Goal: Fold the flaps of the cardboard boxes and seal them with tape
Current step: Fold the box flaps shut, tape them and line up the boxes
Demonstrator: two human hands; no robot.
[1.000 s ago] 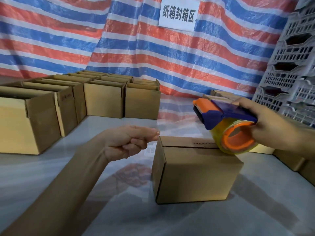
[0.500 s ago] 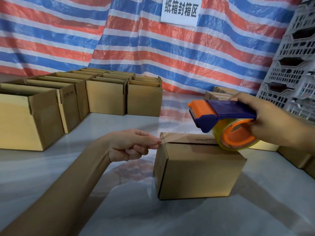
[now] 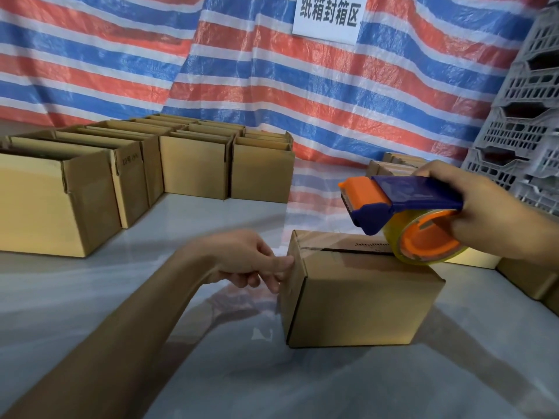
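Striped red, white and blue tarp [image 3: 121,71] fills the back, with one white sign [image 3: 328,16] with dark characters at top centre. Glossy grey table [image 3: 211,373] below.

Counts:
- 1 closed cardboard box [image 3: 363,300], centre-right of frame, standing alone on the table. Top flaps are folded down, with a dark seam [image 3: 348,251] running along the top.
- 1 tape dispenser [image 3: 402,201], blue body with an orange nose, carrying 1 roll of clear tape [image 3: 429,240] on an orange hub.
- Open boxes [image 3: 193,167] clustered at left and upper left: 4 front faces show, with more rows behind; full count not readable.
- More boxes [image 3: 526,276] at the right edge and behind the dispenser, partly hidden, so no count.
- 1 stack of grey plastic crates [image 3: 526,131], upper right.

Hands:
- Your right hand [image 3: 490,219] grips the dispenser from the rear, nose pointing left. The roll sits over the right end of the box top; can't tell whether it touches.
- Your left hand [image 3: 242,258] is curled, fingertips [image 3: 284,263] against the box's left end face, just under the top edge. Can't tell whether tape is pinched under them.
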